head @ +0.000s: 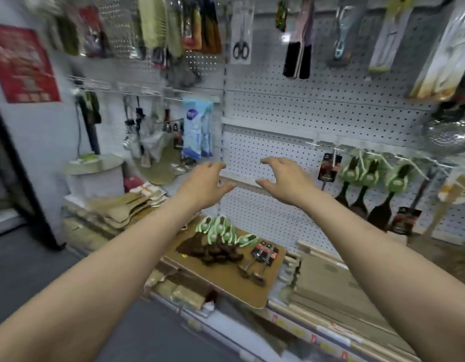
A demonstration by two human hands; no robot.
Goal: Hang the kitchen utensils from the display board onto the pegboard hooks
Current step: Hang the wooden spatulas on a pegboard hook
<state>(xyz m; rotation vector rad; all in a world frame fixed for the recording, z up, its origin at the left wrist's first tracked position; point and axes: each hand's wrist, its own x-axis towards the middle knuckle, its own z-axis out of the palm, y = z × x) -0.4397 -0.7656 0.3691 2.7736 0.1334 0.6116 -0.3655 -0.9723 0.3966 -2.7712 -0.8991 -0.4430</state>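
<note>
A brown display board point(226, 279) lies on the shelf below my arms. On it rests a pile of dark spatulas with green card sleeves point(221, 240) and a few small utensils with black-red tags point(264, 253). My left hand point(204, 185) and my right hand point(285, 178) are both raised in front of the white pegboard point(291, 111), fingers apart, holding nothing. To the right, several green-sleeved dark spatulas point(367, 184) hang from pegboard hooks point(338, 150), beside a black-red tagged item point(329, 167).
Scissors point(241, 35), brushes point(298, 45) and packaged tools hang higher up. A metal strainer point(447, 134) hangs at the right. Wooden spatulas point(127, 207) lie stacked at the left by a white bin point(94, 178). Wooden boards point(330, 283) lie on the shelf at the right.
</note>
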